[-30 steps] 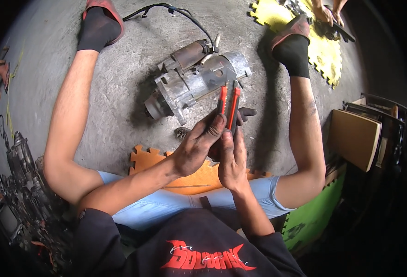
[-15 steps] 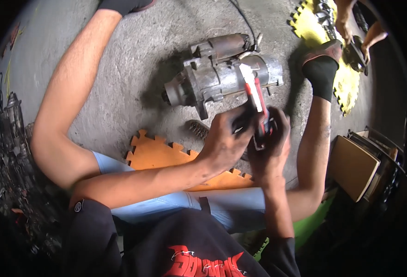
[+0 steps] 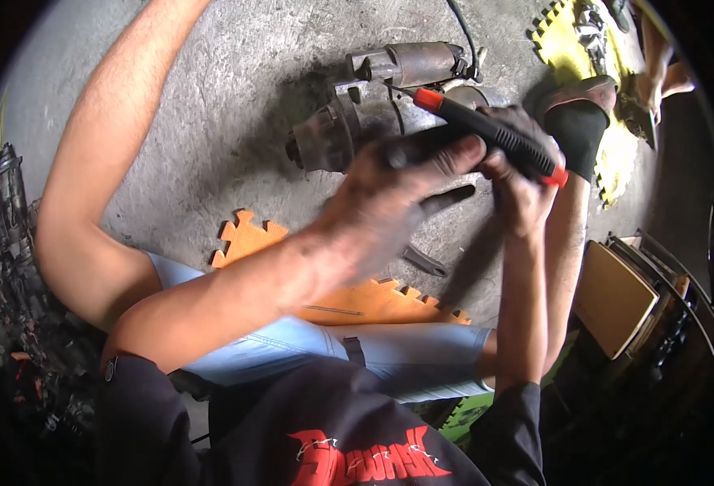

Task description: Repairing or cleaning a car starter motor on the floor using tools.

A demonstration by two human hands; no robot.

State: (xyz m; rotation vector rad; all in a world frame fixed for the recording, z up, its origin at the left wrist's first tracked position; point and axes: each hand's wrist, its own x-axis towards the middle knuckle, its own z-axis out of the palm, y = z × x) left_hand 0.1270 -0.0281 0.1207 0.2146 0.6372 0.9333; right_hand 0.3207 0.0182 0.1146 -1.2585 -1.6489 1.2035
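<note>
My right hand is closed round a utility knife with a black ribbed handle and red ends. Its thin metal tip points to the upper left, over a grimy starter motor that lies on the floor. My left hand, blackened and smeared by motion, is just below the knife with its thumb and fingers apart. I see nothing held in it. Both hands cover part of the motor's body, while its upper cylinder shows. Below my left hand rests a dark tool handle.
An orange foam mat lies between my legs, with a thin rod on it. A yellow mat with metal parts is at the upper right, where another person's hands work. Boards stand right; dark parts pile up left.
The knife has turned from nearly upright to slanting, edge toward me, and moved up and right with my right hand. My left hand has come off it and its fingers have spread.
</note>
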